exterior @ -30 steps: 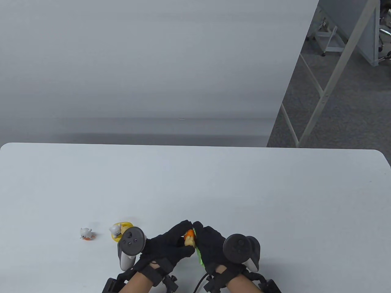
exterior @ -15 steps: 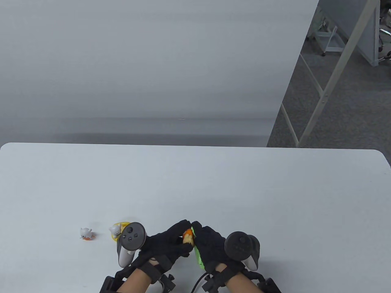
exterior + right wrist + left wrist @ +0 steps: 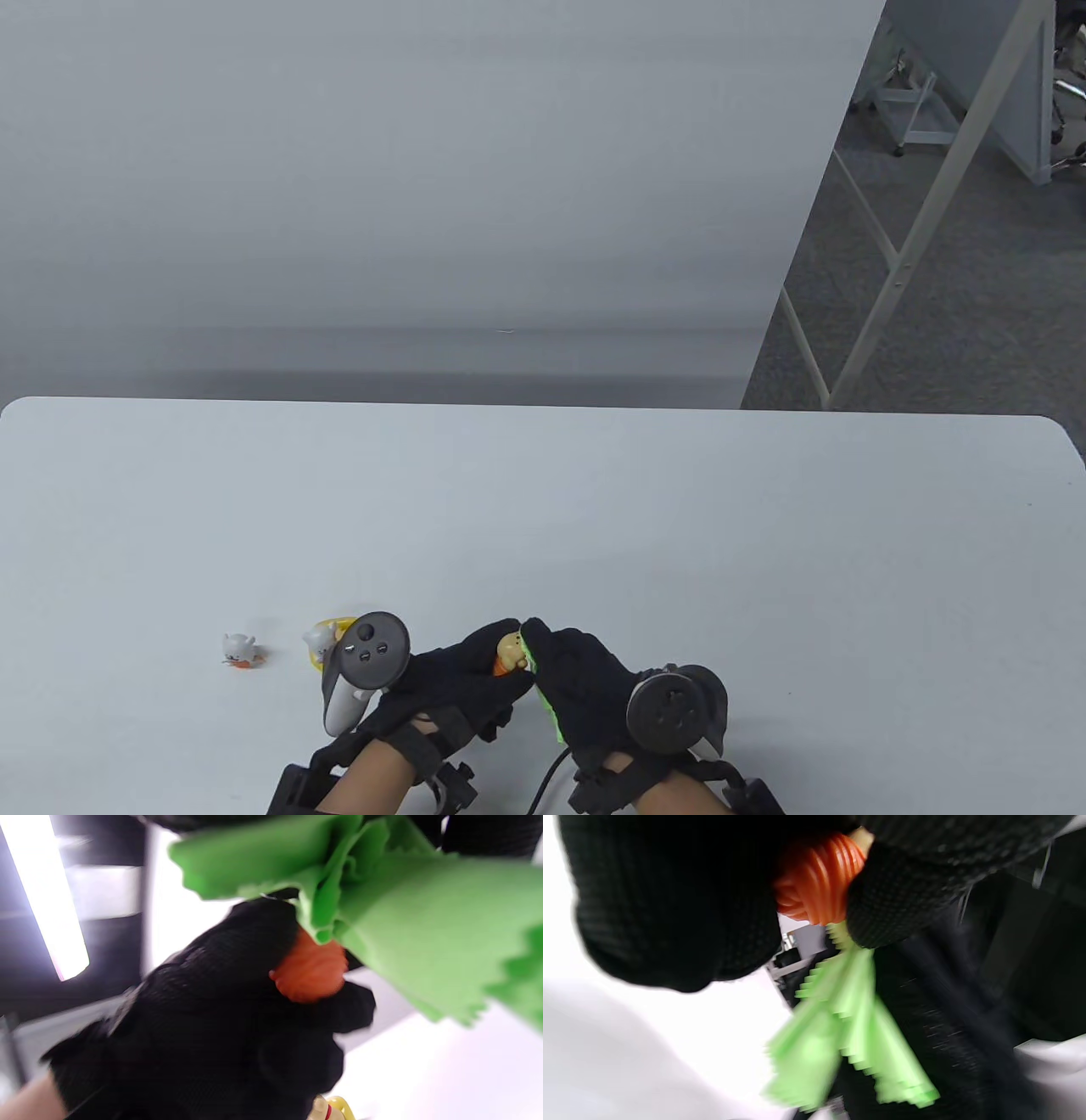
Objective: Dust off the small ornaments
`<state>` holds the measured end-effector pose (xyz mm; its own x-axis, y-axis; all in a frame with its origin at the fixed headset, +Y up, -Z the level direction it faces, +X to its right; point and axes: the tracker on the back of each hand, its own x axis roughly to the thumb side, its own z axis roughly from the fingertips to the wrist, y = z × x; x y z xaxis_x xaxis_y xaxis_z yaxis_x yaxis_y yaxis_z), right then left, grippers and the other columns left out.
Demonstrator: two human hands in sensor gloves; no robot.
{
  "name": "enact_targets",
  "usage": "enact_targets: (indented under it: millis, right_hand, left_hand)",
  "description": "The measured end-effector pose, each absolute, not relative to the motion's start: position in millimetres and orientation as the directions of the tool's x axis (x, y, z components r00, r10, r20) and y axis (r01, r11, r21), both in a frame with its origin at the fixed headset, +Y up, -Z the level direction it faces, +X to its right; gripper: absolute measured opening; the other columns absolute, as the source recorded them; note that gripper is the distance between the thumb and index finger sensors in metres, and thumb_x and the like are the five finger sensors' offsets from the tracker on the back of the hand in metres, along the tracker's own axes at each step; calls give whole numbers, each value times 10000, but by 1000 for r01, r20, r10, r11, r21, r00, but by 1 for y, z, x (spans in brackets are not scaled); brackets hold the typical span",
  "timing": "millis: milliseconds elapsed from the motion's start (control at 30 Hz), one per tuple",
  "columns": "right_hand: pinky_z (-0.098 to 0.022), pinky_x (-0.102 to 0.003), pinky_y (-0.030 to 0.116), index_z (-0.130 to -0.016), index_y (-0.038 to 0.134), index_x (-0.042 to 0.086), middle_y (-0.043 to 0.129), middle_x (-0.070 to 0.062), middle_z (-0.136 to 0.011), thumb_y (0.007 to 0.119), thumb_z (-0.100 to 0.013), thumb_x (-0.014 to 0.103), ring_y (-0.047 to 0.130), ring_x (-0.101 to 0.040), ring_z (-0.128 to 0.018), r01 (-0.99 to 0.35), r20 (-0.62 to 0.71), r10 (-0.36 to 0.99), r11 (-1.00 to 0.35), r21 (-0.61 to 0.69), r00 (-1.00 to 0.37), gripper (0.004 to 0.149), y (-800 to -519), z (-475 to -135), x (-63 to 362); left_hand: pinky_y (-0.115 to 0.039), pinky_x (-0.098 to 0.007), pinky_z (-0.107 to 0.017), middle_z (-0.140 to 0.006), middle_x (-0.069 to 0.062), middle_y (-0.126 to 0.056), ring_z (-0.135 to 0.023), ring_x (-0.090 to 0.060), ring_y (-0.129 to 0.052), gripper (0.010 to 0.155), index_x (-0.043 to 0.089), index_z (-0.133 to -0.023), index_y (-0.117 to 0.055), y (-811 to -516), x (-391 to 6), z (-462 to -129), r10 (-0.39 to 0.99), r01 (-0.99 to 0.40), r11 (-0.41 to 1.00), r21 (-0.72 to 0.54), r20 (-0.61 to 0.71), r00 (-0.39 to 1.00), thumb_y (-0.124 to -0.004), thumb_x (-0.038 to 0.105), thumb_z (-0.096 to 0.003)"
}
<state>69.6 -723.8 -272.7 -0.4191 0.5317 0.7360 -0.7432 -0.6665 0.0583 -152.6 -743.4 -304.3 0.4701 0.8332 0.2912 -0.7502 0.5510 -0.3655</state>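
My left hand (image 3: pixel 475 671) pinches a small orange and cream ornament (image 3: pixel 508 652) above the table's front edge; its ribbed orange end shows in the left wrist view (image 3: pixel 816 878) and the right wrist view (image 3: pixel 312 971). My right hand (image 3: pixel 577 679) holds a green cloth (image 3: pixel 547 709) against the ornament; the cloth hangs down in the left wrist view (image 3: pixel 848 1018) and fills the top right of the right wrist view (image 3: pixel 415 921). A white cat ornament on an orange base (image 3: pixel 238 649) stands at the left. A white and yellow ornament (image 3: pixel 327 641) stands beside my left tracker.
The white table (image 3: pixel 543 509) stretches far beyond the hands. A grey wall panel stands behind it. A metal frame (image 3: pixel 899 246) and carpeted floor lie past the table's right back corner.
My left hand has turned the ornament: its cream end now faces up and the orange end down. My right hand has rolled, the tracker tilting away, still pressing the cloth on it.
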Motion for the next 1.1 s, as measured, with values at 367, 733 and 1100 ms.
enact_targets:
  millis: [367, 733, 1100]
  right_hand:
    - [-456, -728, 814, -981, 709, 50, 860, -405, -766, 786, -538, 102, 952, -472, -517, -511, 784, 328, -860, 16, -527, 452, -709, -268, 53]
    - [-450, -747, 792, -978, 688, -6, 842, -435, -763, 788, -537, 75, 936, -500, -513, -691, 743, 498, -720, 67, -447, 460, -719, -267, 62]
    - [-444, -725, 819, -982, 689, 2, 861, -412, -758, 775, -540, 94, 955, -471, -501, -552, 731, 445, -826, 112, -518, 459, -709, -270, 54]
  left_hand:
    - [-960, -295, -55, -664, -113, -961, -175, -148, -1052, 587, -17, -925, -814, -722, -133, -292, 322, -339, 938, -77, 562, 762, -919, 396, -522]
    - [-943, -320, -26, -642, -112, -964, -131, -146, -1037, 575, -31, -916, -780, -750, -144, -303, 819, -723, 574, -384, 249, 517, -895, 393, -546]
    - [-936, -330, -77, -670, -84, -949, -180, -161, -1022, 543, 43, -936, -777, -730, -140, -296, 460, -438, 877, -196, 604, 651, -913, 370, -524]
